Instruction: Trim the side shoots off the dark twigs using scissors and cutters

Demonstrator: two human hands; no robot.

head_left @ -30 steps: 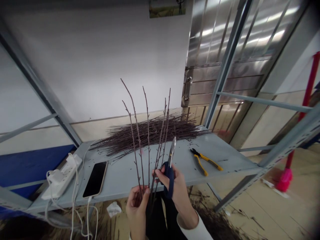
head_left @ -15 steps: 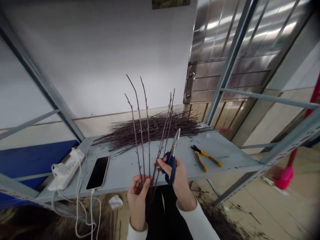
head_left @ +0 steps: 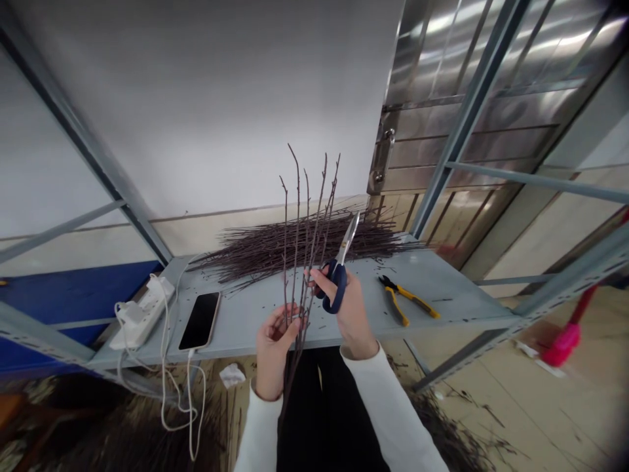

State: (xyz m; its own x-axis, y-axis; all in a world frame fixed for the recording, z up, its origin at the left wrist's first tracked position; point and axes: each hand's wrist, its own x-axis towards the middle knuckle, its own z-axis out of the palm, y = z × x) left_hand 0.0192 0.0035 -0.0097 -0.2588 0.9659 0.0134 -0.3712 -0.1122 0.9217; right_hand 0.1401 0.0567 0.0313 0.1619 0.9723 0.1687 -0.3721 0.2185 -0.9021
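Presently we log a bundle of thin, dark reddish-brown twigs [head_left: 299,262], held upright over the front edge of the shelf by the left hand [head_left: 278,351], its fingers [head_left: 287,334] curled closed around the lower stems. Just beside the bundle, the right hand [head_left: 344,311] grips navy-handled steel scissors [head_left: 340,270], blades together and pointing up. Behind both lies a long heap of matching dark twigs [head_left: 246,257] on a grey metal shelf [head_left: 246,321], its surface speckled with small bits. To the right rest yellow-and-black pliers [head_left: 400,298]; to the left, a black-screened smartphone [head_left: 199,321] and a white power strip [head_left: 142,313], with a white cable [head_left: 164,387] trailing below. A crumpled white tissue [head_left: 232,375] sits on the beige tiled floor [head_left: 555,406], which is littered with twig scraps. Beyond stand a white wall [head_left: 196,98] and a ribbed stainless steel door [head_left: 466,137].
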